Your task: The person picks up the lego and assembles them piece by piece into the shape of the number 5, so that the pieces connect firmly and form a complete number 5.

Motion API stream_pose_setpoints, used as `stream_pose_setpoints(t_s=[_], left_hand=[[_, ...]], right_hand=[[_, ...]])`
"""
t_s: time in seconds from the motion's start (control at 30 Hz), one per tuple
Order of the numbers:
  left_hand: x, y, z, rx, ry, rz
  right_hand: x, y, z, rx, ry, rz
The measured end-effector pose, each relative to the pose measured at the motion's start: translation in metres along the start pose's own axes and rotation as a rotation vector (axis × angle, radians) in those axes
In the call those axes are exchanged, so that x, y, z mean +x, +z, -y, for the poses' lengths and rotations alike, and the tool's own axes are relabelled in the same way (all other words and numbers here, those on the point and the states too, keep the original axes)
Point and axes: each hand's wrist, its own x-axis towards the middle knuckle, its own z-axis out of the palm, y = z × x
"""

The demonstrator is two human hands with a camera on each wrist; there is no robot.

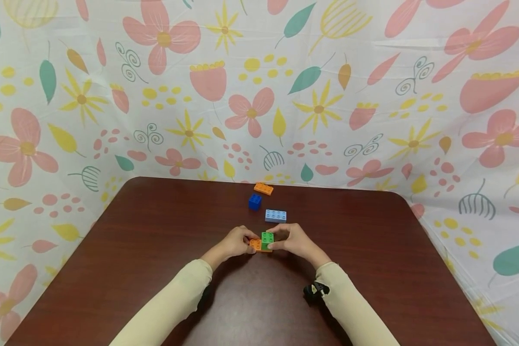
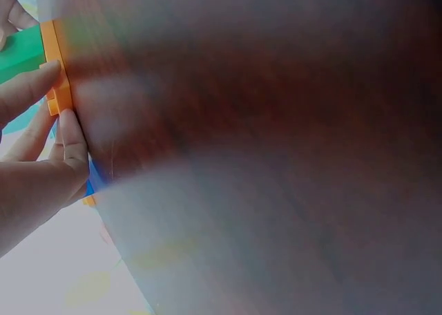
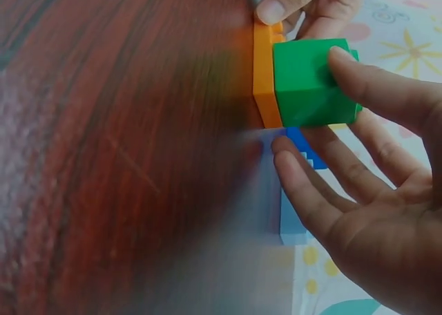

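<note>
Head view has my right grip (image 1: 295,239) pinching the green block (image 1: 267,239), thumb on its near side and a fingertip at its far side, where it stands upright on the right end of the orange plate (image 1: 256,244). My left grip (image 1: 235,241) pinches that plate by its left end; whether it lies quite flat on the desk (image 1: 112,269), I cannot tell. Close up from the right wrist, the green base appears to meet the orange, but how firmly it is seated is hidden from me. If it is only perched, a sideways drag of my thumb could slide it out of line or topple it. Pressing hard on that end could also tip the plate, should my left fingers slacken, because the load sits away from them. Letting go unevenly might pull the block loose. Just beyond my fingers lies the light blue brick (image 1: 276,216), which a knuckle could nudge; farther out come the dark blue block (image 1: 254,202) and another orange brick (image 1: 264,189), near enough the far edge that a strong shove might send it over.
</note>
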Motion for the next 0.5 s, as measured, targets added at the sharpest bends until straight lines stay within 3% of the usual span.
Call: stream_pose_setpoints(t_s=[0.23,0.5], left_hand=[[0.0,0.001,-0.001,-0.006,0.008,0.007],[0.0,0.001,-0.001,-0.004,0.006,0.005]], right_hand=[[-0.014,0.0,0.031,-0.024,-0.001,-0.008],[-0.016,0.001,0.031,-0.004,-0.02,-0.021]])
